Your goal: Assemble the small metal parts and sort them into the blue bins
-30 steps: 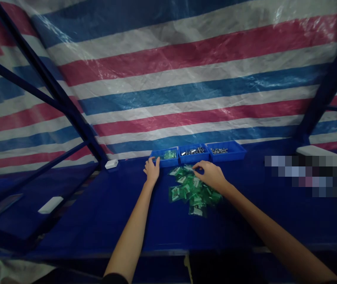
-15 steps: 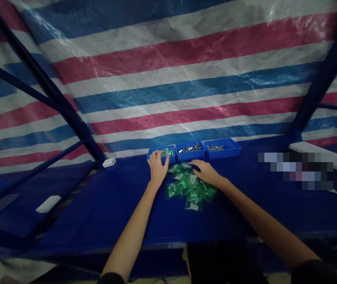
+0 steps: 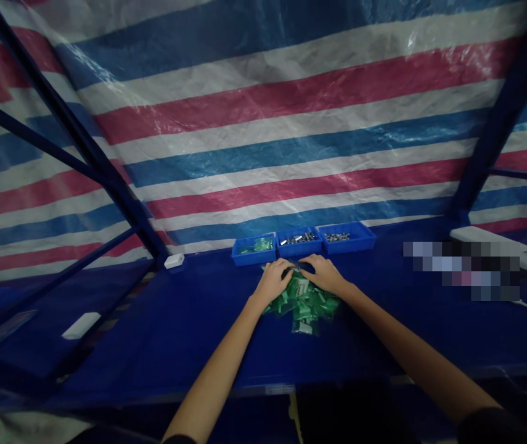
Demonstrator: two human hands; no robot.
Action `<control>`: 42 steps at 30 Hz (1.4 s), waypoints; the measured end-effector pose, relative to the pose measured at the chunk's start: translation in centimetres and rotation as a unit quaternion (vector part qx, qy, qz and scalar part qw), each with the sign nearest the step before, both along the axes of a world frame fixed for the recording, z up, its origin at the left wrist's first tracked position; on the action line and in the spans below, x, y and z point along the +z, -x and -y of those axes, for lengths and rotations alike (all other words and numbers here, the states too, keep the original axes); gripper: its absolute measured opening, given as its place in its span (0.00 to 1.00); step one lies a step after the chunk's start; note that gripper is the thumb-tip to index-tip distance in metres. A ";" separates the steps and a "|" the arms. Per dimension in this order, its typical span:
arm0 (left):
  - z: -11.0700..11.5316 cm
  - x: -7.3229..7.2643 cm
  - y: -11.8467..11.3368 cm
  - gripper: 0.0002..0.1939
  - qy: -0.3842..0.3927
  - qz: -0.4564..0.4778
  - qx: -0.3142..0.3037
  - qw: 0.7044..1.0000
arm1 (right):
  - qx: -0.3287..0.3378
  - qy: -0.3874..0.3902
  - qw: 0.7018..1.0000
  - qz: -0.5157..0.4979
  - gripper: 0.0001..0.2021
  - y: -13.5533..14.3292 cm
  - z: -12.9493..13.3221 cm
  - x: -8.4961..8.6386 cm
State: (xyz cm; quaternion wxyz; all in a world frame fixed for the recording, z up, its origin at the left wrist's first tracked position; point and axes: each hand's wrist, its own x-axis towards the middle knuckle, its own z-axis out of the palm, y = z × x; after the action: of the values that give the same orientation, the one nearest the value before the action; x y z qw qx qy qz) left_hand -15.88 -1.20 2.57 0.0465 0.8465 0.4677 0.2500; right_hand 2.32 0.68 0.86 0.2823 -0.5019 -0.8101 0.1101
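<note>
A heap of small green clear plastic bags (image 3: 307, 302) with pale pieces inside lies on the blue table. At the far edge of the heap, my left hand (image 3: 273, 282) and my right hand (image 3: 324, 274) face each other with curled fingers. Between their fingertips is a small plastic bag (image 3: 296, 266), mostly hidden by the fingers; what is in it I cannot make out. Just behind the hands stand three blue bins: the left bin (image 3: 254, 256) holds green bags, the middle bin (image 3: 298, 248) shiny metal parts, the right bin (image 3: 351, 246) small metal pieces.
A small white box (image 3: 174, 261) sits at the table's back left. To the right are a long white device (image 3: 498, 243) with a cable and a blurred-out patch. Blue frame posts rise on both sides, with a striped tarp (image 3: 291, 135) behind.
My left hand has come out of the left bin, back toward me and to the right, to meet my right hand over the heap. The right hand's fingers have curled in. The view has tilted slightly.
</note>
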 end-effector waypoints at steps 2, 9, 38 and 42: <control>-0.1 0.1 0.1 0.12 -0.014 0.017 0.025 0.999 | -0.030 -0.001 1.000 0.008 0.16 0.1 0.1 -0.1; -0.9 -0.3 1.3 0.11 -0.044 -0.043 0.200 0.978 | -0.050 -0.014 0.999 -0.017 0.18 0.2 -0.4 -0.9; -0.2 1.0 -0.4 0.04 -0.096 0.260 0.074 0.958 | 0.038 -0.089 0.933 -0.346 0.05 0.7 0.4 1.5; -0.1 1.2 -0.5 0.05 -0.129 0.256 0.083 0.955 | 0.022 -0.105 0.929 -0.353 0.06 0.8 0.5 1.8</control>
State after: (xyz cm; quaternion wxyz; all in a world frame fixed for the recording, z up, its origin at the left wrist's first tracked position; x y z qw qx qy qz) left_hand -15.42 -1.14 3.78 0.0337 0.7113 0.4726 0.5192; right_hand 1.51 0.14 2.65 0.5985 -0.3801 -0.6759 0.2011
